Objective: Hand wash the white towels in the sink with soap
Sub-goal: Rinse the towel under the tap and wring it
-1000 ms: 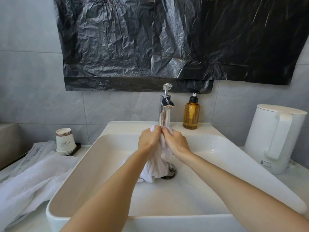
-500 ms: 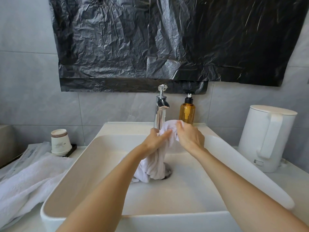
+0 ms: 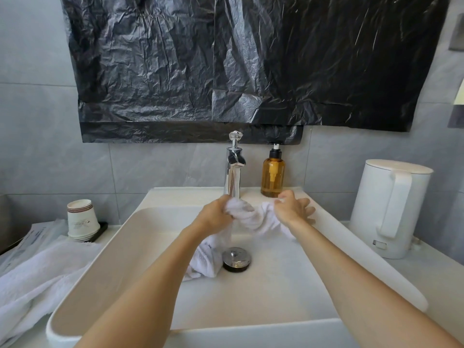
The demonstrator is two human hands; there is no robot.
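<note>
In front of the faucet (image 3: 234, 172) the left hand (image 3: 216, 216) grips the bunched white towel (image 3: 251, 217); right of the faucet the right hand (image 3: 292, 209) pinches its other end (outer fingers spread). The towel's tail lies in the sink (image 3: 276, 297), beside the drain (image 3: 236, 258) below the faucet.

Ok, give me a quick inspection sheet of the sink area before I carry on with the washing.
Surface: white rectangular ceramic basin on a pale counter.
Job's things: white terry towel stretched between both hands before the chrome tap, its tail in the basin by the drain plug; second white towel heaped on the counter, left; amber pump soap bottle right of the tap.
Clutter: stack of paper cups, left; white electric kettle, right.
Grippers: left hand grips the towel; right hand holds its other end.
Cables: nothing seen.
Surroundings: grey wall tiles; black plastic sheeting above the tap.
</note>
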